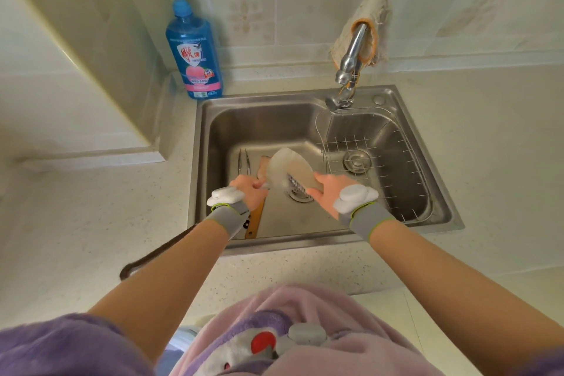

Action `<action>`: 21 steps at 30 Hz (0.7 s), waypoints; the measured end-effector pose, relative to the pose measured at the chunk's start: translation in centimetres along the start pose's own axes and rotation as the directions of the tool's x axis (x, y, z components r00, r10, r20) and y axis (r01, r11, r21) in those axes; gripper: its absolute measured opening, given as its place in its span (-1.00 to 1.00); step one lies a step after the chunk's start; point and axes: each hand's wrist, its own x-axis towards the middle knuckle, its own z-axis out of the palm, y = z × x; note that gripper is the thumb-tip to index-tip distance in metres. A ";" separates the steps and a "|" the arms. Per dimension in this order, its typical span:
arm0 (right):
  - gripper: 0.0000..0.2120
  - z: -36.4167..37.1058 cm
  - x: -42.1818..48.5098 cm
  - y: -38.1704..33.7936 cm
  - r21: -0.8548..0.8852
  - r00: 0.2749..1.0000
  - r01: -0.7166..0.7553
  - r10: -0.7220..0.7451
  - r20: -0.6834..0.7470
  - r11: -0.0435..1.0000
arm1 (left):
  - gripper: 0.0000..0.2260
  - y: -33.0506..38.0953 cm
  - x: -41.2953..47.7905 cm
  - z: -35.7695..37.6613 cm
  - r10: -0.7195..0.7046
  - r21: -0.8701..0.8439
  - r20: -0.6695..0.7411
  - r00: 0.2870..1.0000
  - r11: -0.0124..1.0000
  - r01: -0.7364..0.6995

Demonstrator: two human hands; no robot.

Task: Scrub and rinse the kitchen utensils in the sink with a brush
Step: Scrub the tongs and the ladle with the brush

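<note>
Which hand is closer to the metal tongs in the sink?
Left. The left hand is right beside the tongs; the right hand, holding the brush, is farther right, beyond the white paddle.

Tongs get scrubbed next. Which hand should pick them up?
Left, probably. The tongs lie just beyond the left hand, once it drops the paddle; the right hand grips the brush, farther away.
</note>
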 end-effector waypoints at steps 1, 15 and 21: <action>-0.50 0.0 -0.1 -0.1 0.069 1.000 -0.025 0.026 -0.009 0.997 | -0.82 0.0 0.3 -0.2 -0.002 -0.052 0.010 1.000 0.999 0.002; -0.72 2.0 -0.5 -5.1 0.884 0.926 -0.378 0.094 0.366 0.275 | -0.69 3.4 3.0 -2.4 -0.075 -0.871 0.108 0.991 0.473 0.130; -0.76 2.8 -0.3 -5.6 0.789 0.912 -0.400 0.118 0.393 0.466 | -0.69 3.0 2.4 -1.8 -0.085 -0.928 0.187 0.979 0.312 0.205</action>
